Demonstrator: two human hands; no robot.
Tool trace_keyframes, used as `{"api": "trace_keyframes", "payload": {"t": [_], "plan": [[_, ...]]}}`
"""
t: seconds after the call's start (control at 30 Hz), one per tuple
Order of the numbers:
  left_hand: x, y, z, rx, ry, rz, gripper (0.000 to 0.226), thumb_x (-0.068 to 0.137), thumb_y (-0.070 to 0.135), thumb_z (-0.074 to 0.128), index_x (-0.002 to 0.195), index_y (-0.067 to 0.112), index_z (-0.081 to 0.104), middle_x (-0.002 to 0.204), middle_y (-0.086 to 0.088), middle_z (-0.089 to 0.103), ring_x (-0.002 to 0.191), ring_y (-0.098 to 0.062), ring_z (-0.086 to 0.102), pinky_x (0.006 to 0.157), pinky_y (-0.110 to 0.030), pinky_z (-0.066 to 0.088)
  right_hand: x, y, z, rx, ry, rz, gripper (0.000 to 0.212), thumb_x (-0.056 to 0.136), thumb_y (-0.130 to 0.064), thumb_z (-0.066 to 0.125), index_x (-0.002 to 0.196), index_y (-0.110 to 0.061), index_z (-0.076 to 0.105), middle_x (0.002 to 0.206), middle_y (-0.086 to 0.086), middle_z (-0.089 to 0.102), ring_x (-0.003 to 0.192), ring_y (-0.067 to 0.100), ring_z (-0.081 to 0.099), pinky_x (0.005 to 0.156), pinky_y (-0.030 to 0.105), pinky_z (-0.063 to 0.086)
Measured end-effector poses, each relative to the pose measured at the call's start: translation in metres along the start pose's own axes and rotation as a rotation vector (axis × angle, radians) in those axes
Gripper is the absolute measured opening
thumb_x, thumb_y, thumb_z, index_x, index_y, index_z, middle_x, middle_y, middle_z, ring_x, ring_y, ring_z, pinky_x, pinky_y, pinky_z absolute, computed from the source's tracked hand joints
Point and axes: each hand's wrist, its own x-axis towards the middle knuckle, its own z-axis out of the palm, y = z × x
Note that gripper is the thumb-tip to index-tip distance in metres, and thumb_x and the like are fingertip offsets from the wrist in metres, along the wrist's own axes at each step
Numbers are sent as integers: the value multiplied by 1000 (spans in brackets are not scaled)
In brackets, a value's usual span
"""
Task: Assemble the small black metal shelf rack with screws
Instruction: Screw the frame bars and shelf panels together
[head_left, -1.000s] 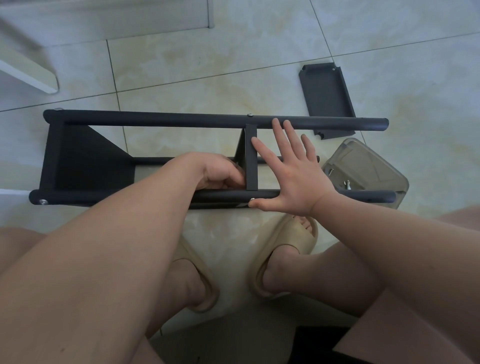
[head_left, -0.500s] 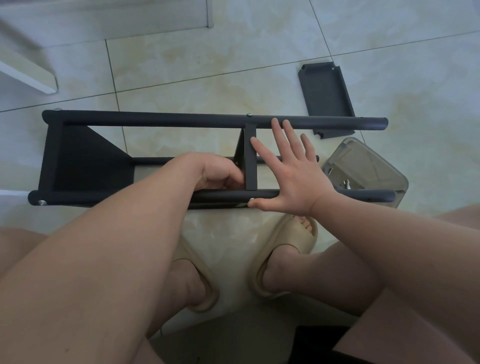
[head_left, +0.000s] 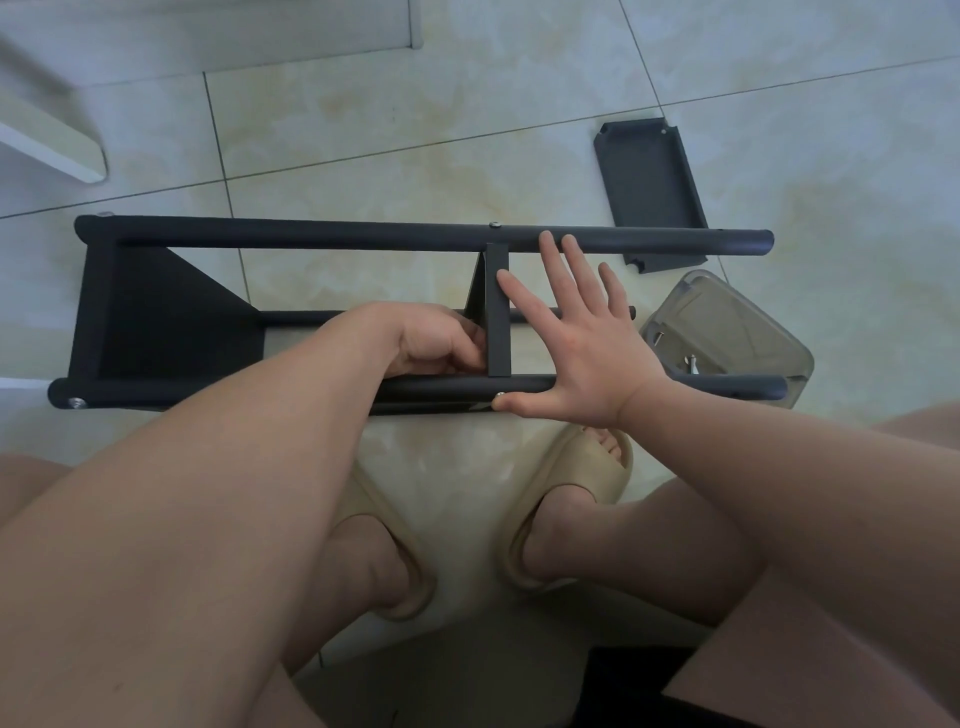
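Half-built rack (head_left: 311, 234) lying on its side on the tiled floor, both hands at its middle shelf (head_left: 497, 322).

The right hand (head_left: 582, 353) lies flat with its fingers spread, bracing the shelf, and its thumb sits at a screw (head_left: 500, 396) in the near pole (head_left: 441, 387). The left hand (head_left: 436, 343) is curled beside the shelf; what it holds, if anything, is hidden. The painted steel looks stiff, fairly light and a little slick, so the round poles seem the best grip, not the thin shelf edges.

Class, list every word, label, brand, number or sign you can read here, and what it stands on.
None readable: the black rack, loose shelf panel, clear box and slippers show no lettering.
A pale fleck under the rack's near edge is too small to read.
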Motion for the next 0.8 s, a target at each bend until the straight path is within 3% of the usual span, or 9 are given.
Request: {"api": "trace_keyframes", "payload": {"t": [0.17, 0.23, 0.3, 0.4, 0.53, 0.8], "plan": [[3, -2, -1, -17, 19, 3, 37, 92, -11, 49, 128, -11, 54, 116, -25, 60, 107, -35, 60, 111, -50, 42, 0, 0, 0, 2, 3, -3, 115, 71, -94, 33, 162, -32, 2, 168, 14, -17, 154, 35, -18, 123, 61, 1], [3, -2, -2, -34, 7, 0, 24, 92, -9, 49, 110, -5, 65, 108, -22, 65, 98, -31, 64, 104, -46, 48, 0, 0, 0, 3, 1, -3, 115, 71, -94, 34, 162, -32, 2, 168, 14, -17, 154, 35, -19, 123, 61, 1], [3, -2, -3, -36, -33, -29, 27, 92, -1, 51, 83, 9, 75, 93, -13, 71, 84, -23, 69, 88, -36, 54, 0, 0, 0, 1, 0, 0, 115, 71, -94, 33, 162, -32, 2, 168, 14, -17, 154, 35, -19, 123, 61, 1], [1, -1, -5, 29, -66, -105, 27, 92, 15, 58, 78, 17, 81, 88, -5, 76, 81, -17, 72, 75, -28, 55, 0, 0, 1, -4, 2, 3, 115, 71, -94, 33, 163, -32, 3, 168, 14, -17, 154, 35, -18, 123, 61, 2], [3, 0, -4, 51, 2, -112, 15, 89, 13, 63, 91, 11, 78, 98, -10, 76, 96, -25, 70, 97, -37, 52, 0, 0, 1, -2, 10, 3, 115, 70, -94, 33, 163, -32, 4, 168, 15, -15, 154, 35, -16, 123, 61, 3], [5, 1, -4, 65, 24, -106, 14, 89, 11, 62, 90, 9, 76, 89, -8, 77, 89, -24, 70, 95, -36, 52, 1, 0, 1, 6, 10, 3, 115, 70, -95, 32, 162, -32, 4, 168, 14, -16, 154, 35, -17, 123, 61, 2]]}}
